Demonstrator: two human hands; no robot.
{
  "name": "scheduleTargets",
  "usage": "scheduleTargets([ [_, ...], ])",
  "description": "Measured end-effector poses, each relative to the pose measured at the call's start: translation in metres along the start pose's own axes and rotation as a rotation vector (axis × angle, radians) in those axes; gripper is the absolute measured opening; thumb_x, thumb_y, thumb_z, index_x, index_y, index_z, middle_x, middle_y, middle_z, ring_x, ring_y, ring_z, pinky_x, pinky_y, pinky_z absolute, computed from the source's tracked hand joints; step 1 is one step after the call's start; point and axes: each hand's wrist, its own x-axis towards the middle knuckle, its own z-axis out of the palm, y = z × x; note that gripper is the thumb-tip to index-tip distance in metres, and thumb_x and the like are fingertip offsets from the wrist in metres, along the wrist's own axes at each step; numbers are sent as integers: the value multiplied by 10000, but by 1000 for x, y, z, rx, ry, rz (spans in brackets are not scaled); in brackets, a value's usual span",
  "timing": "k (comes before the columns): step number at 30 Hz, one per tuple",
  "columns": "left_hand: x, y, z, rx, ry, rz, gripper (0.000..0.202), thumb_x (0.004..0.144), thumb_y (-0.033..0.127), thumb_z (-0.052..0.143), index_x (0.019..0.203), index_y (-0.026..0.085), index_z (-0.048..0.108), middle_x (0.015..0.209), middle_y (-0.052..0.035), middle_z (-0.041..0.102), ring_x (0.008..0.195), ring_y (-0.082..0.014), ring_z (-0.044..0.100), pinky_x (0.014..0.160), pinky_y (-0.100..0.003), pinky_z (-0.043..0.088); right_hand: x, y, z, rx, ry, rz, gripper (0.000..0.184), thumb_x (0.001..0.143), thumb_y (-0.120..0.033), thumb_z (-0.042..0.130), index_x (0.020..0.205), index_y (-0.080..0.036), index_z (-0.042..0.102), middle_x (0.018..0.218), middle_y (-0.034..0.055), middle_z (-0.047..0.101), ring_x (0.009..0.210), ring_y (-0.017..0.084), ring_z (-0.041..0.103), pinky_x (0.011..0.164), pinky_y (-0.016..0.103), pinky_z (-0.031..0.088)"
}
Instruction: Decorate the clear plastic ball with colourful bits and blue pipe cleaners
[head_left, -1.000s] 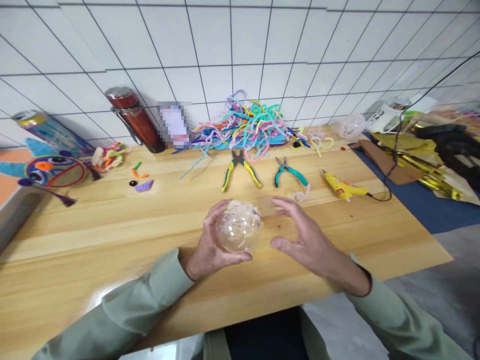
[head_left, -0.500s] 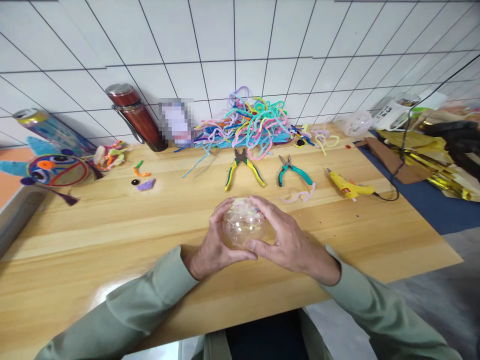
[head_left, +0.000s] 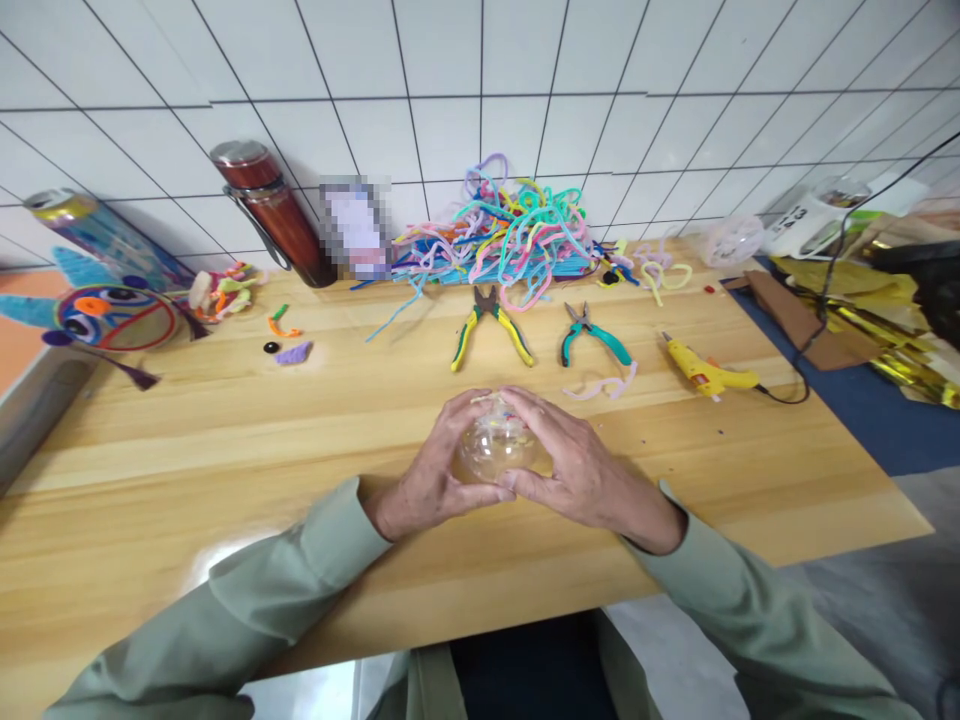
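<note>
Between my hands is a clear plastic ball (head_left: 498, 448), shiny and see-through, just above or on the wooden table (head_left: 225, 430); I cannot tell whether it touches the wood. My left hand (head_left: 431, 460) curves round its left side. The right side is covered by my right hand (head_left: 574, 455), with fingers over the top and the thumb low at the front. Both thumb tips meet near the ball's lower edge. Beyond it lie yellow-and-green pliers (head_left: 491, 325) and teal-handled pliers (head_left: 596, 335), both with handles spread. A pale pink pipe cleaner (head_left: 604, 384) curls beside them.
A heap of coloured pipe cleaners (head_left: 517, 240) lies against the tiled wall. Left of it stand a red flask (head_left: 277, 215), a can (head_left: 112, 240) and a decorated mask-like craft piece (head_left: 112, 315). A yellow glue gun (head_left: 709, 370) with a black cord rests at right, near gold foil (head_left: 892, 350).
The thumbs have come together at the front of the ball, and my fingers have closed nearer over its top. The view has shifted slightly.
</note>
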Motion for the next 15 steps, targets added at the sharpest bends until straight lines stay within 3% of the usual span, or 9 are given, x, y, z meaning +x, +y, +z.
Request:
scheduleTargets([
  [3, -4, -1, 0, -58, 30, -77, 1001, 840, 519, 921, 1650, 382, 349, 1574, -145, 494, 1530, -377, 471, 1275, -629, 429, 0, 3, 1, 143, 41, 68, 830, 1001, -550, 732, 1702, -290, 371, 1696, 158, 524, 1558, 361, 524, 1259, 585, 483],
  [6, -7, 1, -1, -221, 67, -273, 971, 819, 522, 939, 1596, 365, 378, 1588, -136, 474, 1514, -369, 500, 1281, -614, 424, 2, 10, 3, 342, 205, 198, 546, 1067, -466, 635, 1575, -295, 531, 1574, 122, 647, 1420, 306, 652, 1163, 524, 563],
  [8, -6, 2, -1, -365, 86, -401, 931, 809, 522, 947, 1537, 348, 393, 1582, -132, 502, 1488, -359, 542, 1275, -608, 432, 2, 17, 4, 407, 388, 261, 266, 1088, -354, 557, 1299, -277, 698, 1210, 73, 801, 1097, 242, 770, 965, 433, 636],
  [10, -3, 2, -1, -499, 98, -470, 918, 774, 538, 970, 1472, 337, 408, 1566, -125, 539, 1475, -355, 566, 1276, -610, 428, 2, 23, 6, 392, 514, 293, 205, 1063, -284, 541, 967, -260, 721, 805, 2, 726, 757, 185, 701, 751, 346, 610],
  [11, -1, 2, 0, -547, 109, -493, 933, 740, 552, 988, 1444, 332, 416, 1561, -122, 550, 1475, -357, 566, 1280, -611, 421, 2, 24, 7, 371, 535, 305, 216, 1050, -276, 552, 892, -257, 698, 710, -21, 652, 673, 170, 638, 693, 326, 580],
  [13, 2, 1, 1, -607, 141, -535, 987, 668, 594, 1016, 1412, 325, 427, 1562, -125, 555, 1477, -366, 562, 1284, -608, 413, 2, 23, 10, 339, 506, 307, 131, 1035, -322, 605, 993, -258, 711, 782, -13, 657, 717, 176, 637, 715, 336, 582],
  [14, 3, 1, 1, -624, 158, -550, 1022, 637, 622, 1020, 1414, 322, 427, 1569, -131, 550, 1478, -373, 557, 1282, -604, 414, 2, 21, 11, 334, 470, 287, 170, 1024, -369, 645, 1143, -264, 706, 928, 18, 708, 835, 199, 684, 779, 364, 607],
  [15, 4, 1, 1, -635, 170, -565, 1059, 622, 648, 1017, 1432, 320, 419, 1583, -138, 541, 1487, -381, 548, 1281, -598, 416, 2, 18, 13, 328, 420, 255, 343, 1003, -420, 694, 1310, -272, 659, 1128, 63, 729, 1006, 236, 714, 868, 406, 625],
])
